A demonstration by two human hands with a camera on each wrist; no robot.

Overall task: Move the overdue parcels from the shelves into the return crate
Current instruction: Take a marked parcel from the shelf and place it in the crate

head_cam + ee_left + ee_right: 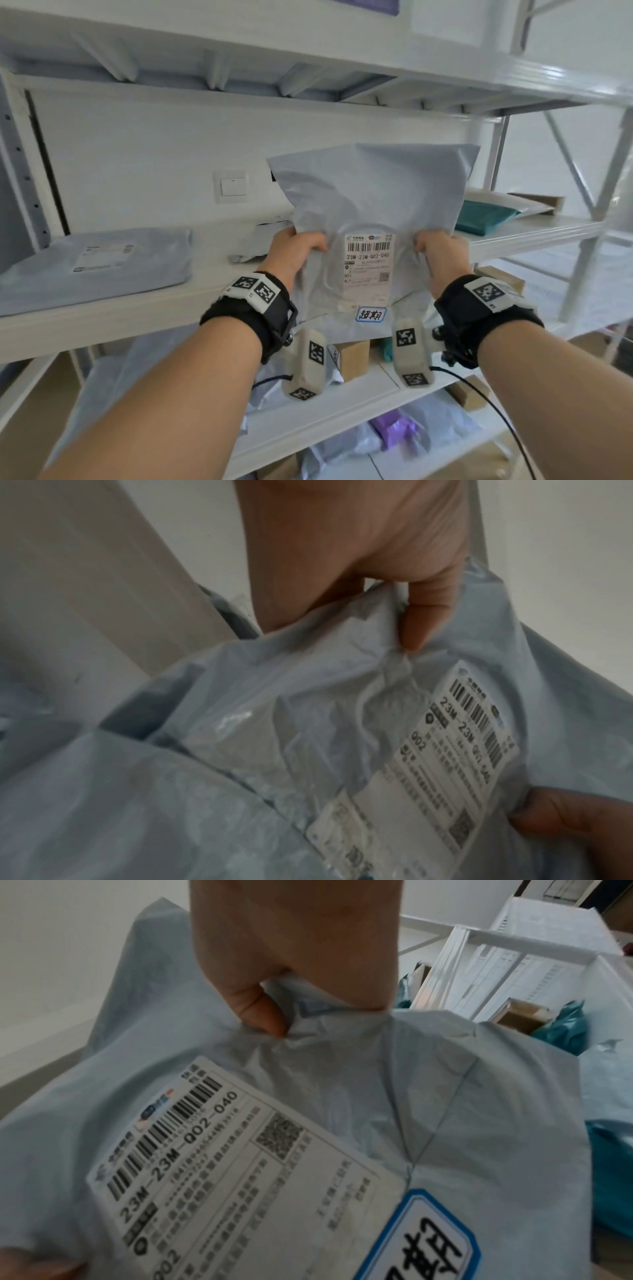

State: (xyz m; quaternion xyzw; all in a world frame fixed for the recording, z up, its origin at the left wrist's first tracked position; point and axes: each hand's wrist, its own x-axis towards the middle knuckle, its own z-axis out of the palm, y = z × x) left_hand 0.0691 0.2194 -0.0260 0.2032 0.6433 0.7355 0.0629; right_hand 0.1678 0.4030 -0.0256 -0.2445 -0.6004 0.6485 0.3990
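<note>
We hold the parcel (370,219) upright before the shelf (102,325), left hand (297,248) and right hand (440,251) each pinching a side edge; the crate is out of view.

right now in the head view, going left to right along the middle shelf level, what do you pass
flat grey parcel → wall switch → left hand → held grey parcel → right hand → teal parcel

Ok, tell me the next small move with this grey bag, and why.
Probably draw the grey parcel back clear of the shelf: the left hand and right hand already pinch its sides, and the blue-bordered sticker seems to mark it overdue.
</note>
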